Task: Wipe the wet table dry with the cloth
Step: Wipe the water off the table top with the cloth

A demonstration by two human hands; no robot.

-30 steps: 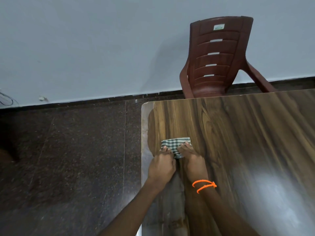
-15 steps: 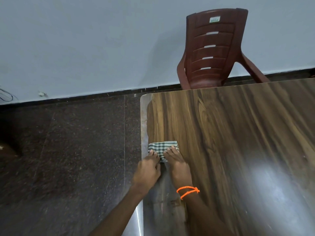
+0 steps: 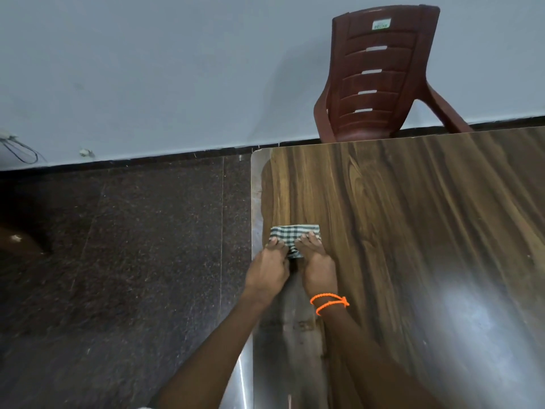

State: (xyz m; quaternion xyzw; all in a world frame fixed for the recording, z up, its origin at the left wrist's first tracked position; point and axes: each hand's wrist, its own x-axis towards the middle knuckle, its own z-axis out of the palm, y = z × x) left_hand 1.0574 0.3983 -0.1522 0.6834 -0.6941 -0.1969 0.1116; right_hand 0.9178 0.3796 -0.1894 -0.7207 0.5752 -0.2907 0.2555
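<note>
A folded green-and-white checked cloth lies flat on the wooden table, close to its left edge. My left hand and my right hand sit side by side on the cloth's near half, fingers stretched forward and pressing it down. An orange bead band circles my right wrist. Behind my hands a dull, streaky strip runs along the table's left edge toward me. The near part of the cloth is hidden under my fingers.
A maroon plastic chair stands against the pale wall at the table's far side. Dark speckled floor lies left of the table. A bright light glare sits on the table's right near part. Cables hang at the far left wall.
Both hands slid the cloth leftward toward the table's left edge, then held there; the cloth now sits slightly in from that edge. The camera view shifted a little.
</note>
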